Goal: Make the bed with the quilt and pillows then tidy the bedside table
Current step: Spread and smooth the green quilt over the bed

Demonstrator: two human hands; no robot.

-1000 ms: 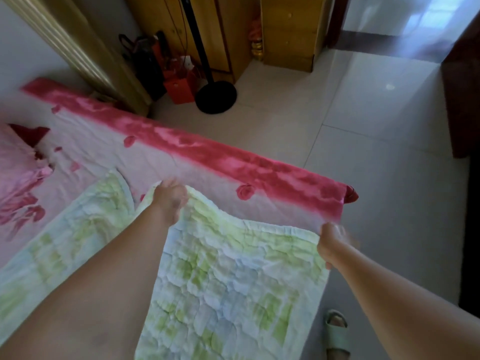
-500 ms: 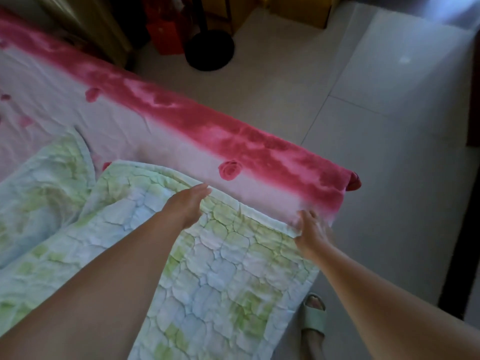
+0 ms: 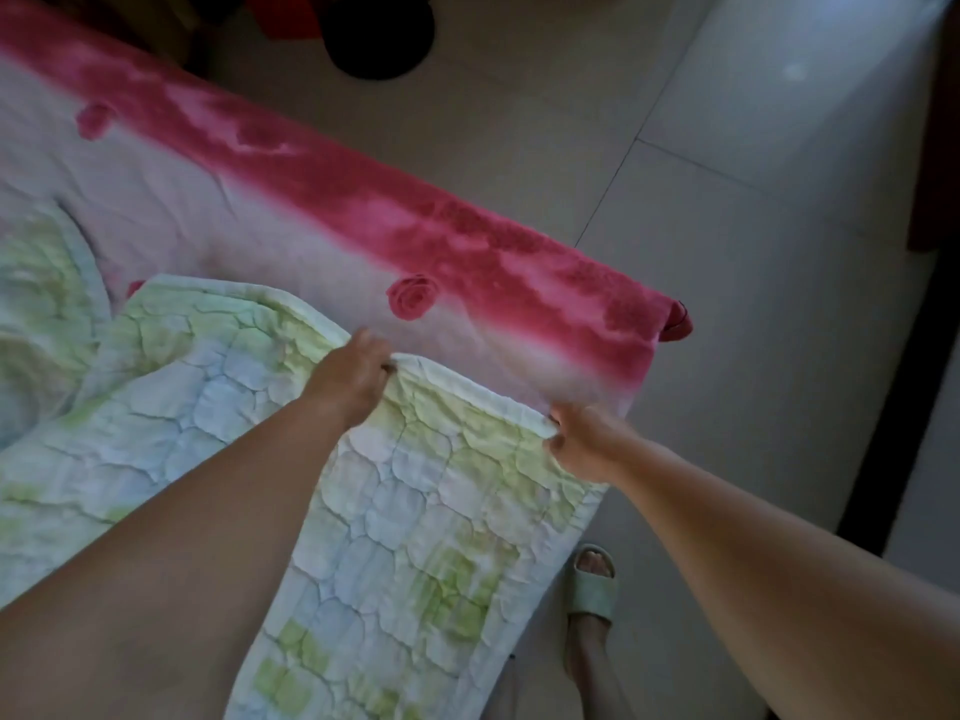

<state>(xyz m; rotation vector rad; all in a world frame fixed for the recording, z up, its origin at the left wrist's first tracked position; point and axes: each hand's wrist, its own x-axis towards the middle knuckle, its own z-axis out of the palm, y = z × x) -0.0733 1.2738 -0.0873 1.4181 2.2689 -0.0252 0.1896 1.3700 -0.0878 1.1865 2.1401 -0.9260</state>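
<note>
A green, blue and white quilt (image 3: 415, 517) lies across the near part of the bed and hangs over its near edge. The bed sheet (image 3: 322, 262) is white with a wide red rose band along the far side. My left hand (image 3: 353, 376) grips the quilt's far hem near the middle. My right hand (image 3: 582, 441) pinches the same hem at its right corner, close to the bed's corner. A second fold of the quilt (image 3: 36, 304) bunches at the left. No pillow or bedside table is in view.
Pale floor tiles (image 3: 753, 304) spread beyond the bed. A round black stand base (image 3: 379, 33) sits on the floor past the far edge. My foot in a pale green slipper (image 3: 592, 584) stands beside the bed. A dark furniture edge (image 3: 935, 148) runs along the right.
The view tilted down toward the bed corner. Both hands lowered the quilt's hem onto the sheet and came closer together, and now grip it at the edge.
</note>
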